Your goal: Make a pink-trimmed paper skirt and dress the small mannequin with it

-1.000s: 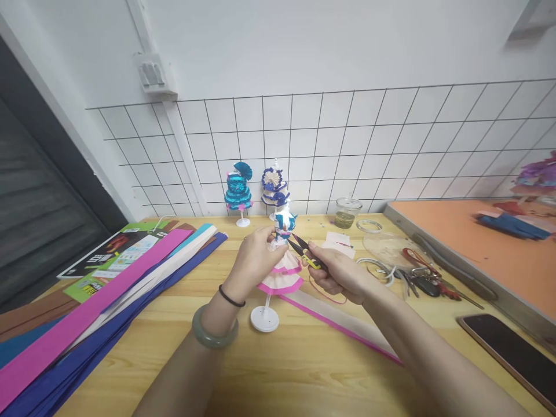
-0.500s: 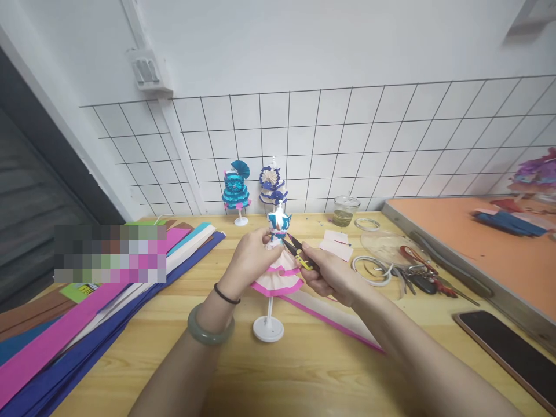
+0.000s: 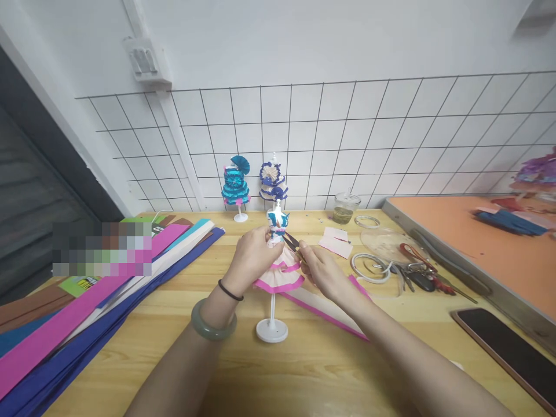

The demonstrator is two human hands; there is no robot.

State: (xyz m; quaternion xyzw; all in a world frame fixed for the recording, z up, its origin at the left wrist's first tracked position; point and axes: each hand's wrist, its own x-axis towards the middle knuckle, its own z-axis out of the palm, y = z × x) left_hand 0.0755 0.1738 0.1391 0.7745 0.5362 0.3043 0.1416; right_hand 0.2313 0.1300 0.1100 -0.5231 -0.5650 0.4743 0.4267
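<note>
A small white dress stand (image 3: pixel 271 330) stands upright at the middle of the table, wearing a paper dress (image 3: pixel 280 278) with a blue and white top and a cream skirt edged in pink. My left hand (image 3: pixel 256 253) is closed round the left side of the dress at its waist. Dark-bladed scissors (image 3: pixel 292 242) are gripped in my right hand (image 3: pixel 319 266), their tips close to the right of the waist. Behind my right wrist a cream strip with a pink edge (image 3: pixel 324 310) lies on the wood.
Two finished dresses, one teal (image 3: pixel 235 186) and one cream and navy (image 3: pixel 273 184), stand by the tiled wall. Coloured paper strips (image 3: pixel 143 278) cover the left. On the right are a glass jar (image 3: pixel 346 207), wire coils (image 3: pixel 371 268), keys (image 3: pixel 421 278), a phone (image 3: pixel 499 347) and an orange board (image 3: pixel 478 243).
The scissors have turned in my right hand, and their yellow handle part is now mostly hidden. The stand's base sits slightly further right in view. My left hand keeps its hold.
</note>
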